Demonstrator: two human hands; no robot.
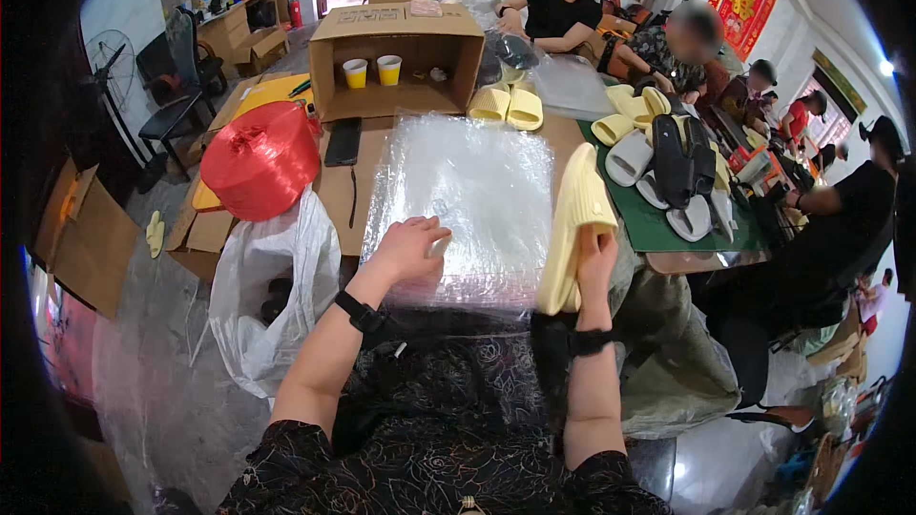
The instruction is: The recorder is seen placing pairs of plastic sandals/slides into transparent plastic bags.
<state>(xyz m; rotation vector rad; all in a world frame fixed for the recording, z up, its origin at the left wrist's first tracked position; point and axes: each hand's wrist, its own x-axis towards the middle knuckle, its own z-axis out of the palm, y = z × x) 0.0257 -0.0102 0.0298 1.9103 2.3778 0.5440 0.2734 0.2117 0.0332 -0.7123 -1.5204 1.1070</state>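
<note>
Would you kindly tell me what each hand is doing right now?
Left hand: fingers curled on the plastic bags, grip unclear.
Right hand: closed, holding a yellow slipper.

A pale yellow foam slipper stands almost on end, its toe up and away from the person, its heel low at the near edge of the surface. It shows its side and ribbed sole rim, and the right hand grips it near the heel. Just to its left lies a stack of clear plastic bags, flat, glossy and crinkled, covering the brown surface; the left hand rests on its near left corner.
</note>
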